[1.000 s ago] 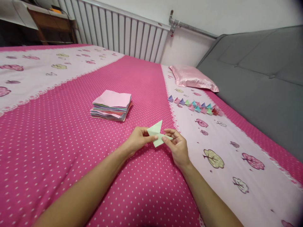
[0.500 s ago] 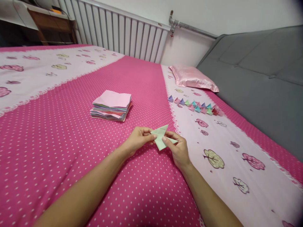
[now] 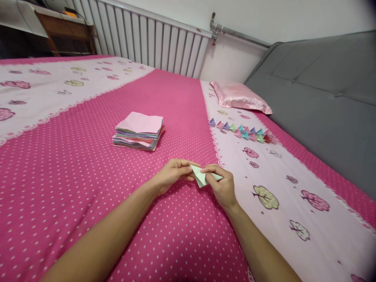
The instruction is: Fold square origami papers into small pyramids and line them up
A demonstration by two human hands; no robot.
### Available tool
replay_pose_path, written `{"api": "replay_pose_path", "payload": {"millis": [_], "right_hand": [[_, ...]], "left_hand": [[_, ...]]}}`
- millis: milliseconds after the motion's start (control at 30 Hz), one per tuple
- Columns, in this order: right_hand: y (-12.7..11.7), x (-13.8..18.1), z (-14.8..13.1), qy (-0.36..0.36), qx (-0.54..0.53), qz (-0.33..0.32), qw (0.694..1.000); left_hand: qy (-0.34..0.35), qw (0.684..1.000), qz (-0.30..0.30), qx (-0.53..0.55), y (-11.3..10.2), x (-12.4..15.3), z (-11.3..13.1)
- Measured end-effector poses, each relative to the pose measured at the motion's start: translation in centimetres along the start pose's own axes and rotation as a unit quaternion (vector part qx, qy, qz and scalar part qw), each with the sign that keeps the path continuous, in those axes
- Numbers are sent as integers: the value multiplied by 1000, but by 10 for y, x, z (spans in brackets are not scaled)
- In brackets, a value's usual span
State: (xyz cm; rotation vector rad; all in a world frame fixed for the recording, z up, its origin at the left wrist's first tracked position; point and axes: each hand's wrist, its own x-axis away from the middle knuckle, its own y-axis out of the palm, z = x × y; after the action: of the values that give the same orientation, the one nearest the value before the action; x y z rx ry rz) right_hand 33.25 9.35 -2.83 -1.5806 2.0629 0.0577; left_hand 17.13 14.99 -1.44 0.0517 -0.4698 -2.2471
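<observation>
A pale green piece of folded paper is held between my two hands, above the pink dotted bedspread. My left hand pinches its left corner between thumb and fingers. On the other side, my right hand grips the paper, thumb and forefinger pressed on its upper folds. The fingers partly cover the paper's right half. Beyond my left hand lies a stack of coloured paper sheets, a pink sheet on top.
Several small folded paper pieces in many colours stand in rows at the right. Behind them rests a pink satin pillow, beside a grey padded headboard. A white radiator lines the far wall.
The paper's upper point, upright before, is now folded down. My right forefinger has come over onto the paper's top. The stack and the small folded pieces stay in place.
</observation>
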Motion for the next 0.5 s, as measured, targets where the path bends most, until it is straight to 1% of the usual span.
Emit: {"api": "replay_pose_path", "payload": {"millis": [133,300,500], "right_hand": [[-3,0,-4,-34,43,-5,998],[-6,0,-6,-84,83,-11,993],[-5,2,-5,-124,92,-15,988]], "left_hand": [[-22,999,-13,31,1,0,1],[-13,998,-4,66,1,0,1],[-10,1000,4,-18,0,1,-1]]}}
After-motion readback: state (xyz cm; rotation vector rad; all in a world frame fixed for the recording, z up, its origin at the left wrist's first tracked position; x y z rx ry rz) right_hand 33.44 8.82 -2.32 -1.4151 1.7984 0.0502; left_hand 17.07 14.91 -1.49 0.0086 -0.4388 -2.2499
